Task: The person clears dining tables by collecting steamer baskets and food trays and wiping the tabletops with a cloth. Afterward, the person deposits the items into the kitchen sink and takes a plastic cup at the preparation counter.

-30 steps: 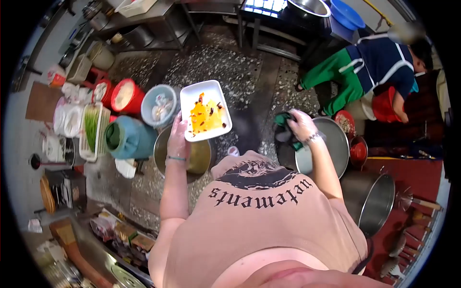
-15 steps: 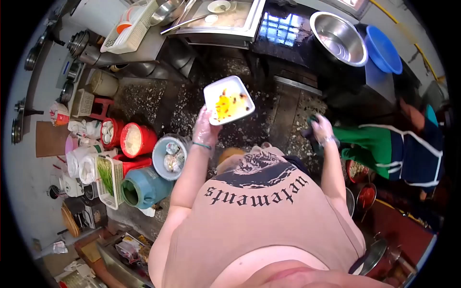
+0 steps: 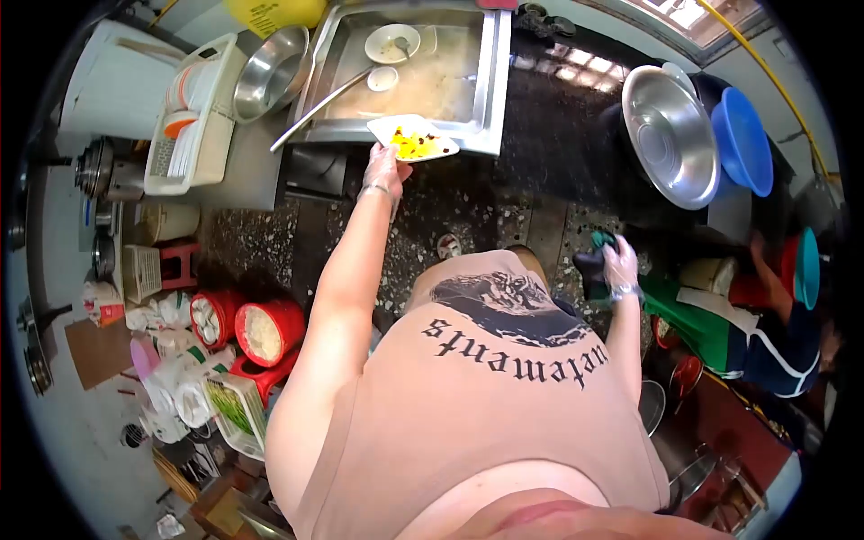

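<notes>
My left hand (image 3: 385, 171), in a clear plastic glove, grips the near left edge of a white square dish (image 3: 432, 148) with yellow and dark food bits in it. The dish is at the front rim of a steel sink (image 3: 490, 117). Cloudy water, a round plate (image 3: 392, 41), a small bowl (image 3: 382, 79) and a long-handled tool (image 3: 324, 106) are in or across the sink. Off to the right, my right hand (image 3: 619, 263), also gloved, is closed on a dark cloth (image 3: 590, 272) with a green part.
Left of the sink are a steel bowl (image 3: 270, 74) and a basket of dishes (image 3: 216, 135). A large steel basin (image 3: 670, 135) and blue basin (image 3: 742, 144) are on the right counter. A co-worker (image 3: 765, 342) is at the right; red buckets (image 3: 270, 331) stand at left.
My left hand has carried the dish forward to the sink's front edge, and the dish now looks more tilted. My view has shifted toward the sink. My right hand still holds the cloth.
</notes>
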Demonstrator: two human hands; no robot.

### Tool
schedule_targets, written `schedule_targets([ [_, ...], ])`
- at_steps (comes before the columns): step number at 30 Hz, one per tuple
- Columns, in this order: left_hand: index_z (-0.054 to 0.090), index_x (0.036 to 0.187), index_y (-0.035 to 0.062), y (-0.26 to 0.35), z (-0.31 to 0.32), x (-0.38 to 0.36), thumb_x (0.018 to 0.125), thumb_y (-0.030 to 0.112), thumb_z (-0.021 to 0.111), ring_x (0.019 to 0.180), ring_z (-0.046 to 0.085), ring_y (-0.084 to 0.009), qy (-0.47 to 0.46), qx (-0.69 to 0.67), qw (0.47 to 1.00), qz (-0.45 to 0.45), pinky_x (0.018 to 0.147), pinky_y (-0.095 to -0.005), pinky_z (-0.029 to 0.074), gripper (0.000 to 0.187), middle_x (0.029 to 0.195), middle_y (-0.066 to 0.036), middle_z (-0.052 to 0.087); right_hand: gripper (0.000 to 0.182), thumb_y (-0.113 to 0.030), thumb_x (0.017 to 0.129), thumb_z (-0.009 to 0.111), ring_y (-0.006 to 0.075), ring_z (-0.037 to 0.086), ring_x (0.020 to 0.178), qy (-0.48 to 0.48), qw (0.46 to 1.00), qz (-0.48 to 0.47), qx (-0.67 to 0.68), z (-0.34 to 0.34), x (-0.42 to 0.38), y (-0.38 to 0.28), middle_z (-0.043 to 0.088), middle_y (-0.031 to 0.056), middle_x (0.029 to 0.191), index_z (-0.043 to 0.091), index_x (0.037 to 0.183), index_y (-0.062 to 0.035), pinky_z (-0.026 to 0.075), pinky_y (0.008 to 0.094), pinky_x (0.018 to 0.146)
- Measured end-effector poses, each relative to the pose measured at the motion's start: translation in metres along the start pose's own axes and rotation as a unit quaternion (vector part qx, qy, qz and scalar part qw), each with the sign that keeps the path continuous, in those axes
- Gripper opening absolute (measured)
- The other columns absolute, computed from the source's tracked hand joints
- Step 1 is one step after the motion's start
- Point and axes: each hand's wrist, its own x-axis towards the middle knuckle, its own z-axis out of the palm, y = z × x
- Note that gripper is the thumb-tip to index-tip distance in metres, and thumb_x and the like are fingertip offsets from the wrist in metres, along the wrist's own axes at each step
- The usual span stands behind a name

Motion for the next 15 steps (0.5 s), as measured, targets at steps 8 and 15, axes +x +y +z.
schedule_targets([
  [8, 0.047, 0.110, 0.0137, 0.042, 0.058, 0.129, 0.087, 0.016, 0.051, 0.065, 0.055, -0.0152, 0.049, 0.047, 0.996, -0.060, 0.052, -0.0283, 0.051, 0.023, 0.089, -0.006, 0.057, 0.042, -0.019, 0.081, 0.061, 0.0270, 0.060, 0.101, 0.014, 0.997, 0.074, 0.021, 0.035, 0.111, -0.015, 0.063, 0.0202, 0.107, 0.056, 0.116, 0.0039, 0.044, 0.0337, 0.089],
  [15, 0.040, 0.120, 0.0112, 0.041, 0.051, 0.139, 0.086, 0.015, 0.054, 0.064, 0.055, -0.0179, -0.013, 0.098, 0.990, -0.099, 0.055, -0.0300, 0.053, 0.037, 0.093, -0.011, 0.056, 0.039, -0.024, 0.080, 0.059, 0.0308, 0.063, 0.091, 0.082, 0.978, 0.119, 0.150, 0.101, 0.185, -0.054, 0.065, 0.0210, 0.097, 0.059, 0.111, 0.0005, 0.048, 0.0357, 0.081],
])
